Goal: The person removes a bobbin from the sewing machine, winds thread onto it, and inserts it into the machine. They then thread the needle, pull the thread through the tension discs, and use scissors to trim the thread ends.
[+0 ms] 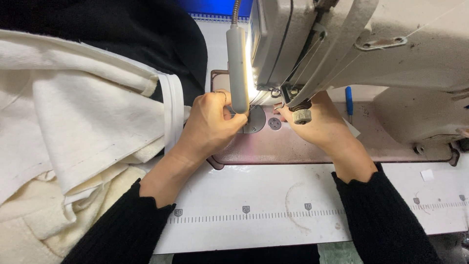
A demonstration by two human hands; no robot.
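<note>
Both grips (264,117) at needle plate (255,120)

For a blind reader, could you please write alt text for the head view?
Two hands work at the needle area of an industrial sewing machine: left hand and right hand on its metal bed, under a lit lamp. Cream fabric lies piled left.

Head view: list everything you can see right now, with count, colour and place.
sewing machine: one, cream, top right, over the bed
lamp: one, grey bar, lit, beside the needle area
needle plate: one, grey metal, under the lamp
screwdriver: one, blue, behind the right hand
cloth: a pile, cream, left
dark fabric: one, black, top left
table: one, white, ruler scale along its front
left hand: black sleeve, fingertips at the needle plate
right hand: black sleeve, under the machine head
</note>
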